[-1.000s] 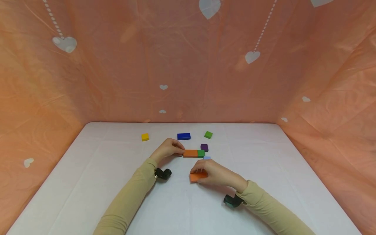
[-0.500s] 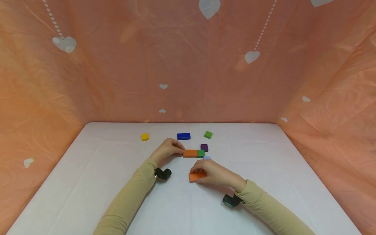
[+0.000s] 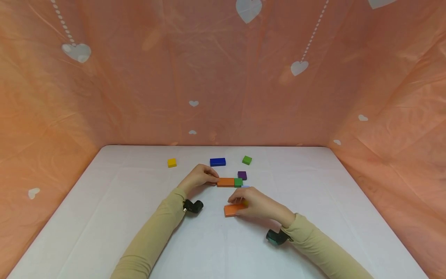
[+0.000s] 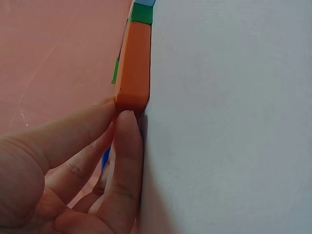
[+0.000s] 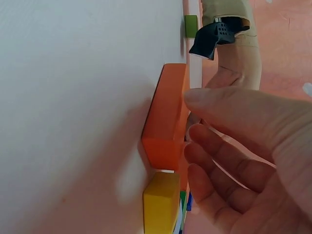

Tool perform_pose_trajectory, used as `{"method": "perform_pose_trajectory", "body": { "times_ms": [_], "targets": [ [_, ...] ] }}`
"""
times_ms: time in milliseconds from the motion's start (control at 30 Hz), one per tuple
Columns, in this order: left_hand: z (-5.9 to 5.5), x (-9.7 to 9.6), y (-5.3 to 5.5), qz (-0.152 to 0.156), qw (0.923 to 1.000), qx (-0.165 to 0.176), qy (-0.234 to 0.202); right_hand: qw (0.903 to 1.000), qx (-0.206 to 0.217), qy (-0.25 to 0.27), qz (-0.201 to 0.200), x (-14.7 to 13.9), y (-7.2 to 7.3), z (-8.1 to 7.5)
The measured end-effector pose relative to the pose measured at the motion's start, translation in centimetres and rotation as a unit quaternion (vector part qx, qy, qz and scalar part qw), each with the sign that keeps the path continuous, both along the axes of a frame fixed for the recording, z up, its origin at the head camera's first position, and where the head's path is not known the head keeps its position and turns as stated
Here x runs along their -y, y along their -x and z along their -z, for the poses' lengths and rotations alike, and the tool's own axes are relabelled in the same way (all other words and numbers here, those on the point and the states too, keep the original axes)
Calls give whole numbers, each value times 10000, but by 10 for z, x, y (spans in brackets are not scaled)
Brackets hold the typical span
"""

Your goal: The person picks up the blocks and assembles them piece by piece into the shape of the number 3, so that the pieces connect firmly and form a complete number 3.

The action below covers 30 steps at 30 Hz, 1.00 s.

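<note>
My left hand (image 3: 198, 178) touches the left end of an orange block (image 3: 225, 182) with its fingertips; the left wrist view shows them against that end face. A green block (image 3: 238, 182) abuts the orange one's right end, and a light blue block (image 3: 245, 186) shows partly beyond it. Closer to me, my right hand (image 3: 258, 206) hovers beside a second orange block (image 3: 232, 210). Its thumb is near or touching that block, with the other fingers loosely bent and apart from it. A yellow block (image 5: 161, 202) sits at this block's end, mostly hidden by the hand in the head view.
Behind lie a yellow block (image 3: 172, 162), a dark blue block (image 3: 217, 162) and a light green block (image 3: 247, 160). A purple block (image 3: 242, 175) is just behind the green one. The white table (image 3: 122, 232) meets an orange curtain (image 3: 216, 77) with white hearts.
My right hand's fingers have come off the nearer orange block and spread, shifting slightly right. Some yellow now shows behind them. The left hand stays put.
</note>
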<state>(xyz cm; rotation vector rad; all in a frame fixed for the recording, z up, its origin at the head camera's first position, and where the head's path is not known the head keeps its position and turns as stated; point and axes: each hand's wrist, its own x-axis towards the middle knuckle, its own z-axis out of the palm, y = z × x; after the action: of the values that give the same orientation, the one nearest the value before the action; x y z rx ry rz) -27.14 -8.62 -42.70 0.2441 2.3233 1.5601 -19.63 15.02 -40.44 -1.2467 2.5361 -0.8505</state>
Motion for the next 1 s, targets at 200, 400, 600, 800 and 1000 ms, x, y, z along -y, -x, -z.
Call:
{"method": "perform_pose_trajectory", "body": {
  "times_ms": [200, 400, 600, 800, 1000],
  "targets": [
    [0, -1, 1, -41, 10000, 42, 62, 10000, -6, -15, -5, 0, 0, 1],
    [1, 0, 2, -51, 10000, 47, 36, 9999, -35, -102, 19, 1, 0, 3],
    [-1, -1, 1, -49, 10000, 37, 71, 9998, -92, -154, 61, 0, -1, 1],
    [-1, -1, 1, -37, 9999, 75, 83, 9998, -78, -142, 77, -1, 0, 2],
    [0, 0, 1, 13, 10000, 23, 56, 9999, -35, -86, 95, -2, 0, 2]
  ]
}}
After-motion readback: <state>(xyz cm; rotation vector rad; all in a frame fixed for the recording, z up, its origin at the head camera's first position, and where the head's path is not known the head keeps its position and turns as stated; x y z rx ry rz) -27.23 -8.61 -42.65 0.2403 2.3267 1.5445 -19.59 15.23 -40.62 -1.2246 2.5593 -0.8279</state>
